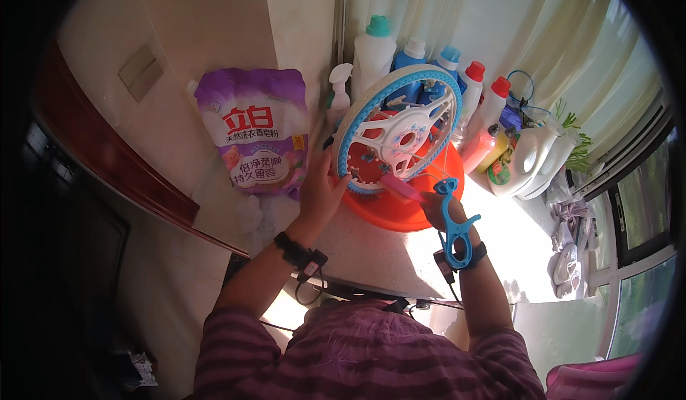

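A round drying hanger (407,137), with a blue-and-white rim and white spokes, is held tilted up over an orange-red basin (389,215). My left hand (323,188) grips its rim at the lower left, fingers partly hidden behind it. My right hand (433,210) is closed on a narrow pink piece (402,188) that lies against the hanger's lower edge; its kind I cannot make out. A large blue plastic clip (457,227) with a hook end hangs in front of my right hand and wrist, apparently joined to the hanger by cords.
Under the basin is a pale counter (357,257), brightly sunlit on the right. A purple-and-white detergent bag (261,132) stands left, beside a spray bottle (339,92). Several bottles, including a white jug (525,157), line the back. White slippers (567,268) lie by the window.
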`<move>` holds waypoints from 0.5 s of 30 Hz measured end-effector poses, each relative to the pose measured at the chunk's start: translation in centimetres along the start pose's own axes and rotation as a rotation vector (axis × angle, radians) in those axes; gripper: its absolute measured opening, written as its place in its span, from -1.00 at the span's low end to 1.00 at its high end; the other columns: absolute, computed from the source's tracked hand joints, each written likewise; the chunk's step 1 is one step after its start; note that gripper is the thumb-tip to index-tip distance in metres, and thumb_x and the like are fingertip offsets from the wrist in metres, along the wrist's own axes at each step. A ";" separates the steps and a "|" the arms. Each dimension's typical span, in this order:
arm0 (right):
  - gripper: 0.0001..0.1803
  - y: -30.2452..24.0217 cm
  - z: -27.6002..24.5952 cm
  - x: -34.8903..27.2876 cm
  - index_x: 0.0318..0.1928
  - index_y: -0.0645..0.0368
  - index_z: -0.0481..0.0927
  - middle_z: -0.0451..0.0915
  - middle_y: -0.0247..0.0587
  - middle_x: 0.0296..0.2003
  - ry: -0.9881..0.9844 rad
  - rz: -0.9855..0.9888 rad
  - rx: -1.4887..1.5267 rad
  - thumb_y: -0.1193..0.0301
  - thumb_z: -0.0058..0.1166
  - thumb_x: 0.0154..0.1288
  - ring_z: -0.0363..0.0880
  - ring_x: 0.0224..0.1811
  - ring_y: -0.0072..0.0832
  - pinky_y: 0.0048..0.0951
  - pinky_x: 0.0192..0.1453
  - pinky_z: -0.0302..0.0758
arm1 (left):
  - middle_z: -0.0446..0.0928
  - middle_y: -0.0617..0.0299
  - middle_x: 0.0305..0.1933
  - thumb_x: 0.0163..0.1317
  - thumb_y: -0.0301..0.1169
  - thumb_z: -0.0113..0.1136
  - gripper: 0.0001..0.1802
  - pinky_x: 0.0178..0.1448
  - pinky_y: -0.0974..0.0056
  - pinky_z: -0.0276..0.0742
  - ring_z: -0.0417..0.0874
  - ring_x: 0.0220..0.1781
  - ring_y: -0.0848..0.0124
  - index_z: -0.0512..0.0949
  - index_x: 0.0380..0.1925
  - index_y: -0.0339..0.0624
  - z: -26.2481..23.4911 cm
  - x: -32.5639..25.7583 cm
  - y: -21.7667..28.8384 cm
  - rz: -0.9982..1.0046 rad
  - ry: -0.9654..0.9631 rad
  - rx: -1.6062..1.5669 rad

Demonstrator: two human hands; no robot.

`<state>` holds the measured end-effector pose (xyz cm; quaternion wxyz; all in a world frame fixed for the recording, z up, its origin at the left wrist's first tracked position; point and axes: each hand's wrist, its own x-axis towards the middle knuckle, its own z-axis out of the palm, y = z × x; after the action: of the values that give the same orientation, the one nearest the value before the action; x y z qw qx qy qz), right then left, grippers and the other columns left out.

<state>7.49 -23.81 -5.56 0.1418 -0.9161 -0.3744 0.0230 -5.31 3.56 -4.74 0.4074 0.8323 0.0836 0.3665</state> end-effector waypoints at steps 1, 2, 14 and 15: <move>-0.75 -0.1 -0.1 0.0 -0.05 0.02 0.64 0.65 -0.07 -0.19 -0.007 0.011 -0.017 0.33 0.13 0.27 0.66 -0.20 -0.04 -0.16 -0.11 0.62 | 0.53 0.10 -0.06 0.12 -0.52 0.36 -0.29 -0.06 0.24 0.59 0.64 -0.12 0.30 0.32 0.29 -0.14 0.2 -0.1 -0.2 -0.046 -0.017 -0.064; -0.75 -0.2 -0.1 0.0 -0.05 0.03 0.64 0.65 -0.08 -0.24 0.004 -0.013 -0.011 0.35 0.13 0.25 0.66 -0.21 -0.04 -0.14 -0.11 0.61 | 0.54 0.10 -0.06 0.13 -0.52 0.36 -0.31 -0.07 0.25 0.59 0.64 -0.12 0.31 0.32 0.29 -0.14 0.5 0.0 -0.4 -0.059 -0.014 -0.134; -0.75 0.6 0.0 -0.9 -0.04 0.06 0.63 0.67 -0.04 -0.25 0.045 -0.063 0.076 0.34 0.12 0.29 0.67 -0.19 -0.07 -0.19 -0.10 0.61 | 0.52 0.02 0.17 0.27 -0.69 0.11 -0.41 0.24 0.26 0.53 0.58 0.18 0.32 0.23 0.31 -0.28 0.5 1.2 -0.5 -0.164 -0.133 -0.334; -0.75 0.8 0.2 -0.8 -0.04 0.06 0.63 0.67 -0.04 -0.25 0.050 -0.067 0.088 0.34 0.11 0.29 0.67 -0.19 -0.07 -0.19 -0.10 0.61 | 0.51 0.02 0.17 0.27 -0.69 0.10 -0.40 0.24 0.26 0.52 0.58 0.18 0.33 0.23 0.31 -0.28 0.4 1.2 -0.5 -0.147 -0.134 -0.359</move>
<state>7.42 -24.81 -6.04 0.1918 -0.8962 -0.3998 0.0120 -4.08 4.15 -4.64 0.5794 0.7606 0.0502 0.2885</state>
